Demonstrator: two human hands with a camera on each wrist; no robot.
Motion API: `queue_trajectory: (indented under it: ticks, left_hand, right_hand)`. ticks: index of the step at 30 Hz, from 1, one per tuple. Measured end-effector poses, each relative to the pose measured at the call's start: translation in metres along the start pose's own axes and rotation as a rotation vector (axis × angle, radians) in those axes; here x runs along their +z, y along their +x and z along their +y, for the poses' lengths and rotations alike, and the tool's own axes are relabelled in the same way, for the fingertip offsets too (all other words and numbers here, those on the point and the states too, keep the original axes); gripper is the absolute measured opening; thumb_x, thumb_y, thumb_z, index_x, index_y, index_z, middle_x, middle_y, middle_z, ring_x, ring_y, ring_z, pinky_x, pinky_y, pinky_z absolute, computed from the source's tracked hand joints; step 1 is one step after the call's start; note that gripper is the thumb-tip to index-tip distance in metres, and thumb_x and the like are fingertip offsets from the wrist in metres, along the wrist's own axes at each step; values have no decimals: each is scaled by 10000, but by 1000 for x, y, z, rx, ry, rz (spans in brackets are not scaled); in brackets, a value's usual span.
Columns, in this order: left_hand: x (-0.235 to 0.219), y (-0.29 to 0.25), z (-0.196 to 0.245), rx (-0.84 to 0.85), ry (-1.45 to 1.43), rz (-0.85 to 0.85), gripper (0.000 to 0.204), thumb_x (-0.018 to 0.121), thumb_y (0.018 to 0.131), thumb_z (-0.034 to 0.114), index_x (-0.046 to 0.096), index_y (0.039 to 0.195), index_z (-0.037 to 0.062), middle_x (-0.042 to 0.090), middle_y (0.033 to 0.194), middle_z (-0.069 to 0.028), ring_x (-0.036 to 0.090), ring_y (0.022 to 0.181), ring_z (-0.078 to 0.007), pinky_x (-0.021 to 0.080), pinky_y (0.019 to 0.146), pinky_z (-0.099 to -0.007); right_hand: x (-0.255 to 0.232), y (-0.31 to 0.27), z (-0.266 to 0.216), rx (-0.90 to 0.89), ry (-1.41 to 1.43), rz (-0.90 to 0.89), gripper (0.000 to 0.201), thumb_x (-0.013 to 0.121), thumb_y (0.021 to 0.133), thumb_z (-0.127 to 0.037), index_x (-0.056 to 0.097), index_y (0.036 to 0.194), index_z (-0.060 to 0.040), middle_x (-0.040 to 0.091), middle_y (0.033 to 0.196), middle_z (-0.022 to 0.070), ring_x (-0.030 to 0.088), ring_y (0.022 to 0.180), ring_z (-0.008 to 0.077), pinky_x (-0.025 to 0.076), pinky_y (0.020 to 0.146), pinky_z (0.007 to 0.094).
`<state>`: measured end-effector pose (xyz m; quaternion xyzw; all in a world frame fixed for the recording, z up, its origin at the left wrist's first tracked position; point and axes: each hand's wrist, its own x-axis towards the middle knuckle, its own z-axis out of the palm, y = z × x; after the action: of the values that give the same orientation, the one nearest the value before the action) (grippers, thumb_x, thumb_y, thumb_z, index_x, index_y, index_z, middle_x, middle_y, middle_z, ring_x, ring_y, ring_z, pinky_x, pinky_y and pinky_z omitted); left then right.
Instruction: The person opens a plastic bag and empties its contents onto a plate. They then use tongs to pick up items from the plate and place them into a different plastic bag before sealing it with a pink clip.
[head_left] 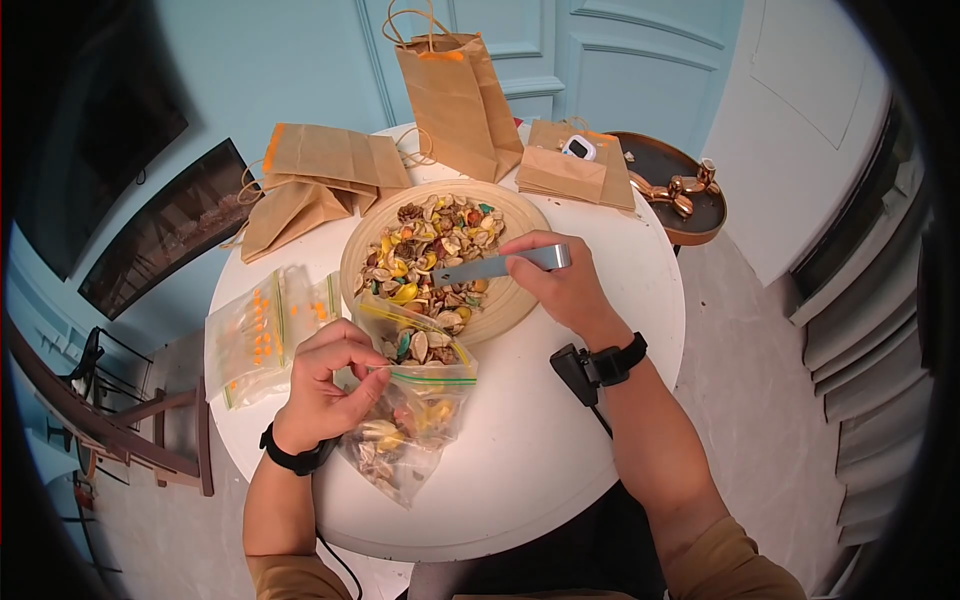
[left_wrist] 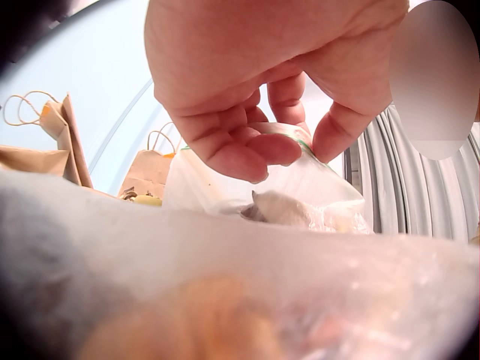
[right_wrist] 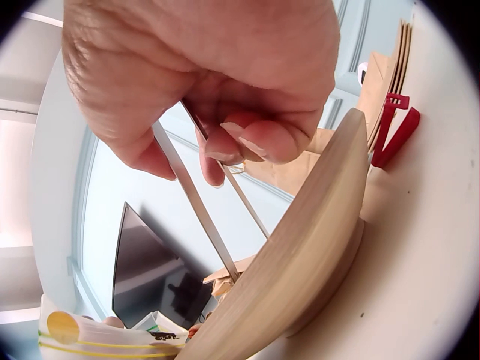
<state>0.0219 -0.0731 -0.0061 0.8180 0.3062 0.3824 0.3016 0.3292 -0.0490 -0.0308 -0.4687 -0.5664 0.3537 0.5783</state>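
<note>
My left hand [head_left: 335,385] pinches the zip edge of a clear plastic bag [head_left: 400,455] partly filled with dried petals; in the left wrist view, thumb and fingers of that hand [left_wrist: 270,97] meet at the green seal. Metal tongs [head_left: 490,268] are gripped by my right hand [head_left: 562,280], their tips down at the dried flowers [head_left: 440,235] heaped on a round wooden plate [head_left: 520,300]. The right wrist view shows the two arms of the tongs [right_wrist: 196,195] apart, reaching behind the plate's rim [right_wrist: 300,255]; their tips are hidden there.
Flat zip bags [head_left: 250,345] with orange writing lie at the left. Behind the plate are a standing paper bag [head_left: 455,100], paper bags [head_left: 325,165] lying down, and a paper stack [head_left: 560,175] with a small white device [head_left: 578,148]. A red clip [right_wrist: 394,131] shows in the right wrist view.
</note>
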Motion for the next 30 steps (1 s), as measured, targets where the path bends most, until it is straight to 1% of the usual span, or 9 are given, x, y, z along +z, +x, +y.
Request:
queue_trajectory:
  ticks: [4, 7, 13, 16, 19, 22, 25, 28, 30]
  left_hand:
    - [0, 0, 0, 5, 5, -1, 66, 716, 787, -37, 689, 833, 3, 589, 856, -62, 555, 721, -123, 446, 678, -241]
    - [0, 0, 1, 2, 5, 2, 64, 716, 787, -36, 690, 831, 2, 590, 852, -62, 555, 719, -125, 446, 678, -242]
    - [1, 0, 2, -1, 0, 7, 55, 721, 789, -27, 691, 824, 3, 594, 841, -62, 553, 716, -125, 444, 678, -243]
    - [1, 0, 2, -1, 1, 3, 53, 722, 790, -24, 691, 822, 4, 595, 842, -62, 552, 718, -123, 444, 677, -243]
    - [1, 0, 3, 0, -4, 7, 50, 722, 792, -23, 690, 821, 3, 593, 843, -61, 552, 720, -123, 444, 675, -243]
    - [0, 0, 2, 1, -4, 0, 52, 723, 792, -23, 689, 823, 2, 590, 848, -61, 550, 719, -122, 444, 674, -242]
    - [0, 1, 2, 6, -6, -6, 57, 722, 792, -27, 688, 828, 2, 586, 854, -61, 548, 718, -122, 443, 672, -241]
    - [0, 0, 2, 2, -10, -12, 62, 721, 791, -30, 688, 832, 2, 585, 857, -61, 547, 718, -121, 442, 669, -242]
    - [0, 1, -1, 45, 2, -5, 83, 728, 792, -30, 695, 850, 19, 594, 853, -56, 538, 686, -113, 439, 629, -240]
  right_hand:
    - [-1, 0, -1, 16, -42, -16, 120, 694, 848, -106, 745, 919, -24, 597, 670, -36, 481, 590, 35, 389, 522, 232]
    - [-2, 0, -1, 19, -9, -27, 123, 692, 849, -105, 744, 923, -23, 597, 671, -35, 483, 587, 34, 386, 516, 226]
    - [2, 3, 13, -3, 21, 26, 128, 683, 853, -105, 741, 929, -20, 600, 680, -34, 487, 584, 29, 389, 513, 220]
    - [4, 3, 12, 18, 67, 63, 131, 677, 855, -107, 743, 929, -21, 603, 688, -33, 489, 587, 27, 391, 513, 221]
    - [1, 1, 3, 97, 125, 90, 134, 671, 858, -108, 746, 932, -26, 603, 695, -37, 484, 586, 26, 384, 510, 223]
    - [0, 3, 5, 130, 198, 129, 135, 665, 861, -99, 745, 935, -19, 600, 700, -43, 477, 583, 28, 368, 504, 223]
    - [1, 3, 2, 102, 249, 168, 137, 654, 869, -92, 740, 937, -9, 573, 674, -58, 436, 548, 18, 323, 477, 214]
    - [0, 3, 1, 117, 308, 184, 135, 641, 874, -81, 733, 935, -3, 535, 640, -72, 394, 512, 7, 278, 451, 207]
    - [1, 4, 1, 104, 336, 194, 134, 636, 876, -75, 730, 940, -5, 513, 626, -81, 374, 495, 3, 259, 439, 208]
